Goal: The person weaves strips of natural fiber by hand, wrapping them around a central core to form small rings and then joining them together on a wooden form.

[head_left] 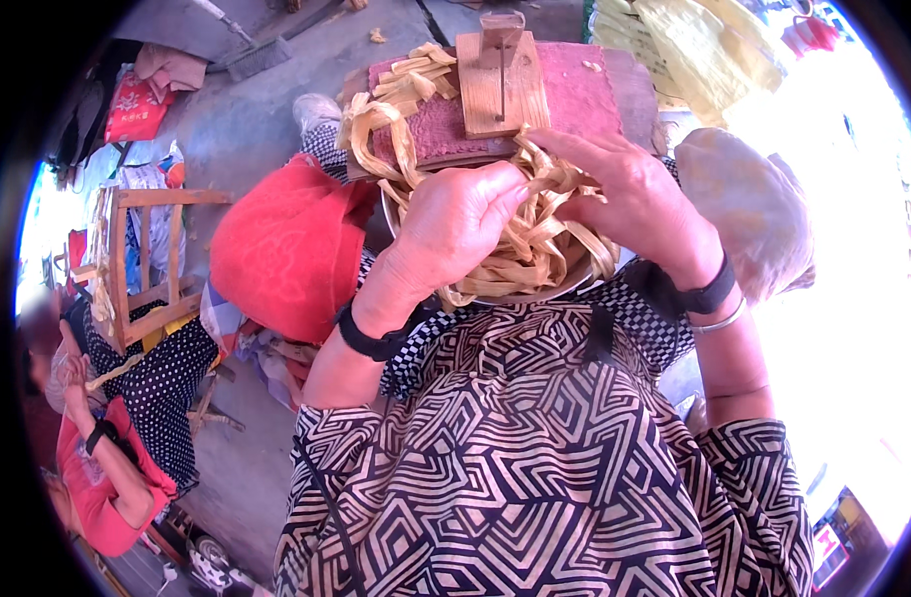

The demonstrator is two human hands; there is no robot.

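Observation:
A long braid of pale yellow, flat, dried plant strips, like corn husk, lies coiled in a round bowl on my lap. Over the bowl, my left hand is closed in a pinch on the braid's working end. From the other side, my right hand grips the same strips between thumb and fingers. Its lower fingers are partly hidden. One loop of the braid hangs over the bowl's far left side.
Beyond the bowl is a pink-covered board bearing a wooden block with an upright metal spike. Loose strips lie at its left. A red cloth covers my left knee. At far left, another person sits near a wooden frame.

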